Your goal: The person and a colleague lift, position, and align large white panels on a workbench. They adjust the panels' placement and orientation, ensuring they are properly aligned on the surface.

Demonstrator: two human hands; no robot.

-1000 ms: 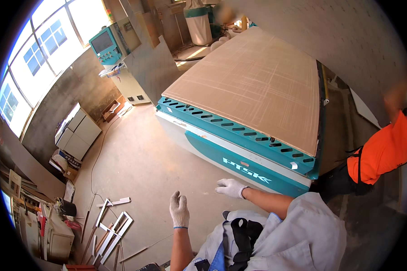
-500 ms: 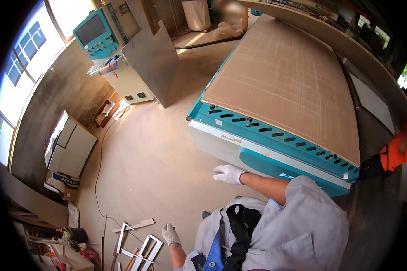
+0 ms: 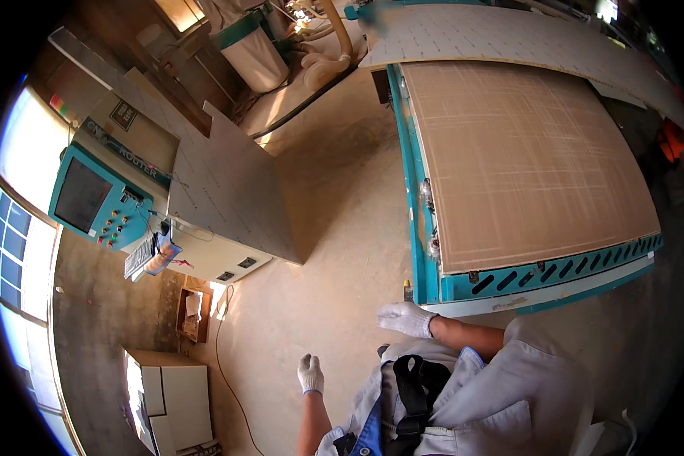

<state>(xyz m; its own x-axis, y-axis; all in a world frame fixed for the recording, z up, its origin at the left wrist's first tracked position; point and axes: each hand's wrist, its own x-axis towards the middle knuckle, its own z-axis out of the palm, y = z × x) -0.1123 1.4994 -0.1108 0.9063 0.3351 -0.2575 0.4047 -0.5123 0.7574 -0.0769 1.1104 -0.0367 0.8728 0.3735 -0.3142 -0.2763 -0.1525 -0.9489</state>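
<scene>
My left hand (image 3: 310, 374), in a white knit glove, hangs over the bare concrete floor with its fingers loosely apart and nothing in it. The white-gloved right hand (image 3: 405, 319) reaches leftward in front of my body, fingers stretched out and holding nothing. It is nearest to the front left corner of a large teal machine bed (image 3: 422, 228), and I cannot tell if it touches it. A wide brown board (image 3: 532, 167), covered in pale crossing lines, lies flat on that bed.
To the left stands a control cabinet with a teal screen panel (image 3: 99, 201); a grey sheet (image 3: 228, 182) leans against it. A cable (image 3: 219, 357) runs over the floor past a wooden box (image 3: 194, 310) and pale cabinets (image 3: 178, 391). A long pale board (image 3: 501, 34) spans the bed's far end. An orange-clad person (image 3: 672, 140) is at far right.
My view has shifted forward and left, bringing the control cabinet closer. The white strips on the floor have left the view. Both hands stay empty; the right is now by the bed's corner.
</scene>
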